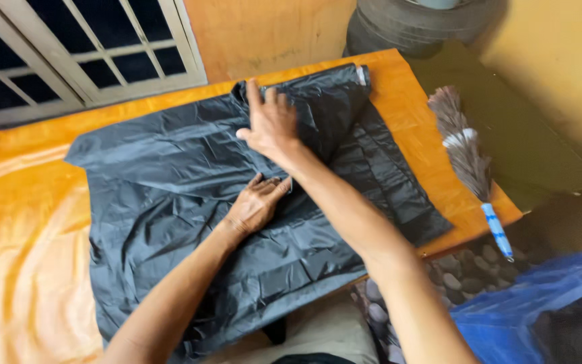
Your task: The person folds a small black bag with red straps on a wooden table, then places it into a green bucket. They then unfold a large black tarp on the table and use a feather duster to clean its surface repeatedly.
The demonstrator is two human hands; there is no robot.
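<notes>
Black bag (pixel 170 195) lies long across table (pixel 28 269); right hand (pixel 272 125) spread flat at its far fold, left hand (pixel 256 205) pressing nearer.

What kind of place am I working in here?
Probably a home porch or yard: a white barred window in an orange wall, a stacked rubber tyre, pebbled ground beside the orange table.

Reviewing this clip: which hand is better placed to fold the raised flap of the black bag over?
Probably the right hand: it lies flat on the folded-up flap at the far edge of the black plastic bag. The left hand presses on the flat sheet nearer the body, acting as an anchor.
</notes>
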